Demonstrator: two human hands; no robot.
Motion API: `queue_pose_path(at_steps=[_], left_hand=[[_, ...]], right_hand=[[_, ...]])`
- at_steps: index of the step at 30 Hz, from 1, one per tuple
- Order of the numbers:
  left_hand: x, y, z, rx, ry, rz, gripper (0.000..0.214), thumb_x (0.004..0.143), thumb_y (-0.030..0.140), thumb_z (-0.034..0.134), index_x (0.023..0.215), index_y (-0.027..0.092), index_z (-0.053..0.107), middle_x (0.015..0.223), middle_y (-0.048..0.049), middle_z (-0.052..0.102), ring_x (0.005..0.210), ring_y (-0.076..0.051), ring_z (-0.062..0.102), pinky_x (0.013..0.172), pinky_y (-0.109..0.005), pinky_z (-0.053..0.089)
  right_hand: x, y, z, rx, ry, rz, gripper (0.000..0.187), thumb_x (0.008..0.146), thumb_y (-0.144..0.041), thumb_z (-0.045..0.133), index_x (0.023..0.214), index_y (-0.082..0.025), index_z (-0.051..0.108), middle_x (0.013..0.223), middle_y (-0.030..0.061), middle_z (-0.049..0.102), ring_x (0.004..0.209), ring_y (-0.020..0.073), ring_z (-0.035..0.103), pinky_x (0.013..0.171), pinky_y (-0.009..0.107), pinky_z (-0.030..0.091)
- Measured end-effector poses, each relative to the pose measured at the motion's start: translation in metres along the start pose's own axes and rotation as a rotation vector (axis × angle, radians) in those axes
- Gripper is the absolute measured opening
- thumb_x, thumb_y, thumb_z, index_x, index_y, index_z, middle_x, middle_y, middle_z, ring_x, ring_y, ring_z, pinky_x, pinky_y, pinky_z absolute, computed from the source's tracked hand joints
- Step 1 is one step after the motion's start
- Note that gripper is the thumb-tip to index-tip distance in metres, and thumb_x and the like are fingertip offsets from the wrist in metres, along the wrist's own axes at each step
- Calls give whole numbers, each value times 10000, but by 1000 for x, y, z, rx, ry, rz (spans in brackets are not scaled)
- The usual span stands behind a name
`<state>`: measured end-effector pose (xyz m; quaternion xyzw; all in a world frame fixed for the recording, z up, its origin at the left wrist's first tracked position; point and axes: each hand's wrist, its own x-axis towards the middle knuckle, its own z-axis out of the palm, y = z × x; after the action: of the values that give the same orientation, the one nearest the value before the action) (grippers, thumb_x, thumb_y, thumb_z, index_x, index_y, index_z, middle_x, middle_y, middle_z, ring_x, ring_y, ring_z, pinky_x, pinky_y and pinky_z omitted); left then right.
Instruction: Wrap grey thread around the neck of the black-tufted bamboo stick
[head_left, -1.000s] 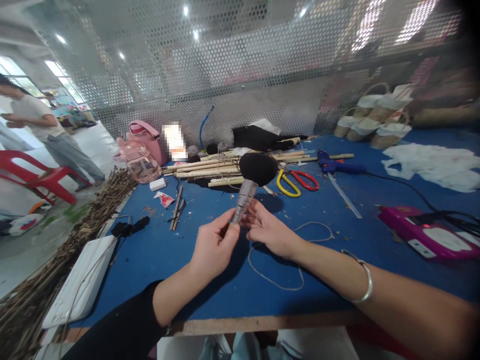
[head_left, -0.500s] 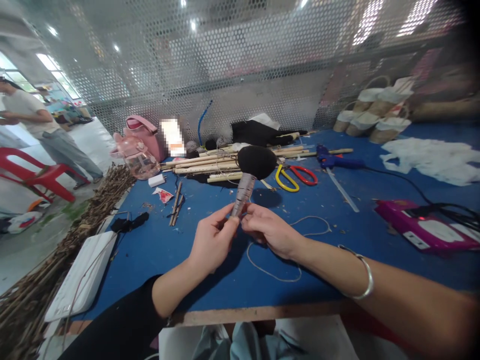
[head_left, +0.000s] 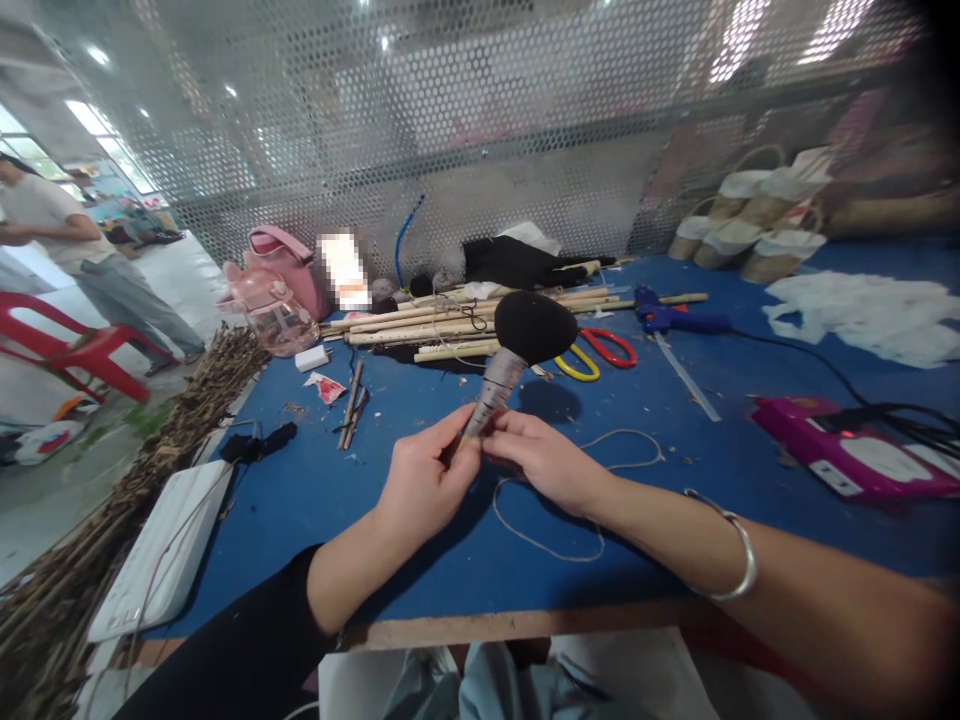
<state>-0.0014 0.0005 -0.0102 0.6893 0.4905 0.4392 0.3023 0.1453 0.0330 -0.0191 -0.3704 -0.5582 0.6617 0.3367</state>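
Observation:
My left hand [head_left: 431, 478] is closed round the lower end of a grey, string-wrapped handle [head_left: 496, 385] topped by a rounded black head [head_left: 535, 328]. The piece leans up and to the right above the blue table. Beside it, my right hand [head_left: 544, 462] is pinched against the handle's lower part, its fingertips partly hidden. Thin string [head_left: 551, 552] comes from under that hand and lies in loose loops on the table. Behind the black head are scissors [head_left: 609, 347] with one red and one yellow handle loop.
Wooden sticks [head_left: 420, 328] lie across the back. To the right are a blue glue gun [head_left: 675, 318], a magenta power strip [head_left: 847, 455] and white plastic [head_left: 862, 315]. A white power bank [head_left: 161, 550] lies left. A pink bottle [head_left: 281, 315] stands at the back left.
The black head has tilted further right and now covers more of the scissors. Both hands stay near the handle's lower end, with small finger shifts.

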Motion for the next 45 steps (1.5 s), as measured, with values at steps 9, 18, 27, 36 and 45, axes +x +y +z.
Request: queue_pose_path(at_steps=[9,18,27,36,45], left_hand=[[3,2,7,-691,-11,-467,394,767,383,549,1081,150,504,524,76,467,300,-37,344,261,-149,276],[2,-9,14,-665,-15,-407,380,691,380,657,859,185,377,607,56,588,334,-38,426,301,-141,328],[10,-22,6,-557,-232,-479,331,664,363,704,794,121,520,611,36,565,507,-33,467,493,-146,368],[9,-17,9,-728,-188,-552,379,700,378,678,982,142,584,814,-21,618,611,-59,528,533,-166,433],[9,-21,5,-744,-299,-540,346,734,368,652,1008,161,606,881,-48,646,715,-88,578,628,-194,473]], right_hand=[[0,-5,0,-8,-66,-73,297,753,-441,585,706,-154,529,552,-27,505,446,61,366,424,201,237],[12,-1,-14,-19,-115,-30,375,746,-432,609,967,-159,476,475,-94,449,346,33,266,372,190,149],[14,-4,-26,-232,-47,-52,229,737,-333,623,774,-146,495,435,-106,356,382,28,227,385,192,130],[16,1,-28,161,-197,56,307,732,-286,618,984,-167,489,490,-95,443,336,22,190,322,170,97],[19,4,-34,66,-173,-15,267,763,-316,598,942,-131,526,455,-80,467,318,20,233,322,172,124]])
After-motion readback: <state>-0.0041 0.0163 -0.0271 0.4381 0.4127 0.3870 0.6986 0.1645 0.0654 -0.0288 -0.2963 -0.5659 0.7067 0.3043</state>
